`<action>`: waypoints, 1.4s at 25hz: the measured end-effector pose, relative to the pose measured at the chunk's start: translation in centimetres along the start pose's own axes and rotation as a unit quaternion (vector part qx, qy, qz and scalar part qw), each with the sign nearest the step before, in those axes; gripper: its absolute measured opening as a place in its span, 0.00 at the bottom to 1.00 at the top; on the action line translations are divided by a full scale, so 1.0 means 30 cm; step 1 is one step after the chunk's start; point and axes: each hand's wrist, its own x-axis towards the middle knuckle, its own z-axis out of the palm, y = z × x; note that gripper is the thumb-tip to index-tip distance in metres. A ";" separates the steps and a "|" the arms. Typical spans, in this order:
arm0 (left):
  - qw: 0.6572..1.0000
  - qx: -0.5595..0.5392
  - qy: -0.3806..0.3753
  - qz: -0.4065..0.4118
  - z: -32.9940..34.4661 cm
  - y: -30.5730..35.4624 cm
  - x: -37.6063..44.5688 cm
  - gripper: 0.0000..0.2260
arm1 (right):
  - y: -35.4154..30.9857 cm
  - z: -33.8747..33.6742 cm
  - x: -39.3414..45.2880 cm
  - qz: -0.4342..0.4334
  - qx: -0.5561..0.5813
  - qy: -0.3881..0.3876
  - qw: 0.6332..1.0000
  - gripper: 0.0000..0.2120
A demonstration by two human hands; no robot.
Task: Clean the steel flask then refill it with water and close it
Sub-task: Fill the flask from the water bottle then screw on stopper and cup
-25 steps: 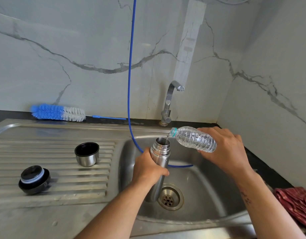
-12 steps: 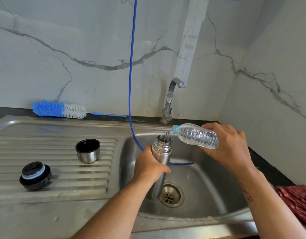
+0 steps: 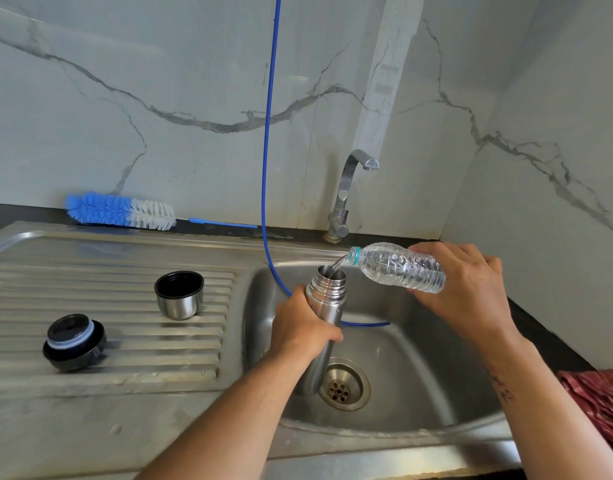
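My left hand (image 3: pixel 300 325) grips the open steel flask (image 3: pixel 327 289) upright over the sink basin (image 3: pixel 419 368). My right hand (image 3: pixel 471 289) holds a clear plastic water bottle (image 3: pixel 398 266) tipped on its side, its mouth at the flask's rim. A thin stream of water runs from the bottle into the flask. The flask's steel cup lid (image 3: pixel 179 294) stands mouth up on the drainboard (image 3: pixel 90 341). The black stopper (image 3: pixel 74 342) sits further left on the same drainboard.
A blue and white bottle brush (image 3: pixel 121 211) lies along the back wall. The steel tap (image 3: pixel 350 188) rises behind the basin. A blue hose (image 3: pixel 267 133) hangs down the wall into the sink. A red cloth (image 3: pixel 599 403) lies at the right. The drain (image 3: pixel 345 384) sits under the flask.
The bottle has stayed tipped over the flask's mouth, pouring throughout. Both hands sit slightly higher in the view; the flask stands a little more upright.
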 end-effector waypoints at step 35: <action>1.000 0.014 -0.007 -0.008 0.005 -0.007 0.004 0.30 | 0.029 0.004 -0.002 -0.015 -0.030 0.054 0.998 0.24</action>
